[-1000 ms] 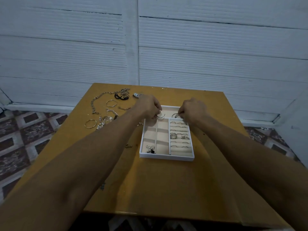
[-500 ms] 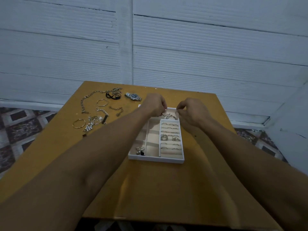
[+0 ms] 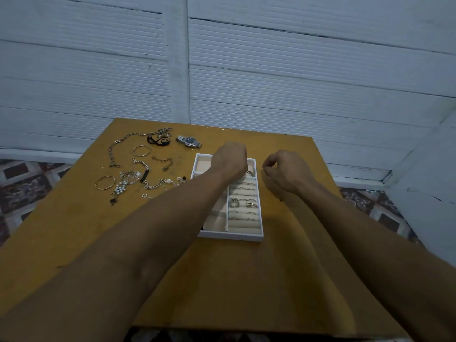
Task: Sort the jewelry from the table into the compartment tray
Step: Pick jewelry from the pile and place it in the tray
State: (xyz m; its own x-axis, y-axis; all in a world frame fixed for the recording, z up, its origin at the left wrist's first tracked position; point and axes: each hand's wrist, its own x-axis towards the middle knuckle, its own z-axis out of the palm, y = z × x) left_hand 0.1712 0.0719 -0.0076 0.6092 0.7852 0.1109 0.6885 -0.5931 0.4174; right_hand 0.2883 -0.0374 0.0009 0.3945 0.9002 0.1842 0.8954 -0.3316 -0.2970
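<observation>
Right hand (image 3: 283,172) is pulling clear of tray (image 3: 230,236), curled, apparently empty; left hand (image 3: 229,161) is hovering curled, hold unclear; bangle (image 3: 249,172) is lying inside

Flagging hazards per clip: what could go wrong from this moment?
1. The left hand and its forearm cross over the white compartment tray with beige lining; drawing back could nudge the tray or snag the silver rings.
2. The silver chain bracelets on the brown wooden table lie crowded together; lifting one may drag others.
</observation>
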